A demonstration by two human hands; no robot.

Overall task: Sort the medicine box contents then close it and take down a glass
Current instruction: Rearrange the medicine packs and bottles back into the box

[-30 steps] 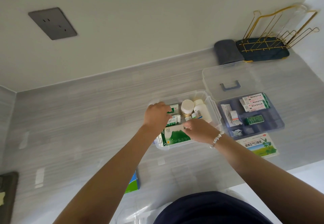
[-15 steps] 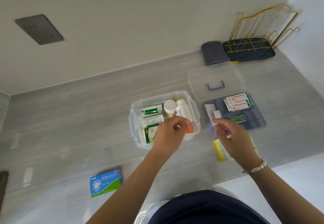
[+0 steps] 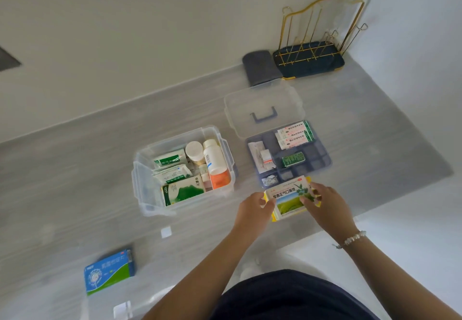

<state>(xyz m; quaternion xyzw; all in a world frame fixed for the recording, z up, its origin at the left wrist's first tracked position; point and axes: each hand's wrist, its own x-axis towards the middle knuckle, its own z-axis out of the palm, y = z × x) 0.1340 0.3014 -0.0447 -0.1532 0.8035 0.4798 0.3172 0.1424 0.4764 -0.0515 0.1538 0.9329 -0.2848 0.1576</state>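
A clear plastic medicine box stands open on the grey counter, holding green-and-white packets, white bottles and an orange container. To its right lies a blue divider tray with small boxes and sachets, and the clear lid with a blue handle sits behind it. In front of the tray, a yellow-edged green medicine box is held from both ends: my left hand grips its left end and my right hand grips its right end. No glass shows on the rack.
A gold wire rack on a dark blue base stands in the back right corner, with a folded grey cloth beside it. A blue-and-green medicine box lies near the counter's front left. The counter's front edge runs just under my hands.
My left hand has left the clear box and moved right. Both hands have come together on the yellow-edged green box in front of the tray. The view has shifted left.
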